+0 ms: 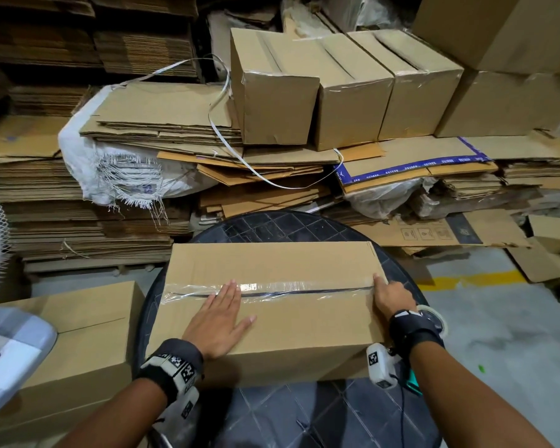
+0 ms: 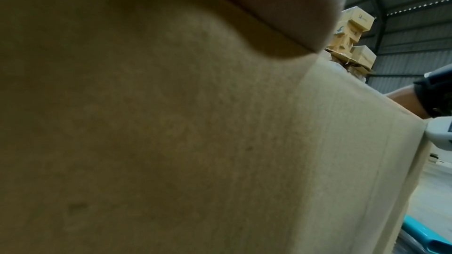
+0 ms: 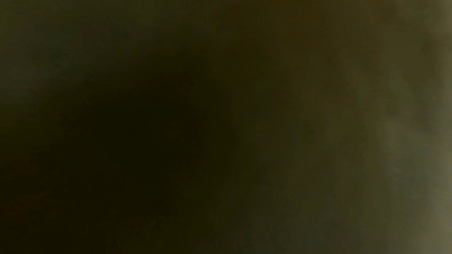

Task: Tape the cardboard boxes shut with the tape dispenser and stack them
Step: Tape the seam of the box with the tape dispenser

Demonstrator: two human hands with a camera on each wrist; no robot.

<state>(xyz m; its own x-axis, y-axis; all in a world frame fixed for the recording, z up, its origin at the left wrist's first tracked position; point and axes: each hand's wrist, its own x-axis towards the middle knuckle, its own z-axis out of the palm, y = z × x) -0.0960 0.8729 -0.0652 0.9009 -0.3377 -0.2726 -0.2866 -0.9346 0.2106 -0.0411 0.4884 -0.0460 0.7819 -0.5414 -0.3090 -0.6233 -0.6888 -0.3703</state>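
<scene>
Head | round table [image 1: 272, 227] | flattened cardboard stacks [image 1: 62, 202] behind | left hand [image 1: 219, 321] flat | right hand [image 1: 393, 297] fingers unclear

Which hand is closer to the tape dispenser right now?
Right. The right hand rests at the box's right end, just beside the tape dispenser; the left hand lies flat mid-box.

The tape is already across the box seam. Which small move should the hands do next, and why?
Probably slide the left hand flat along the tape toward the right hand: the strip looks wrinkled over the seam of the box, and the right hand already presses its end at the edge.
</scene>
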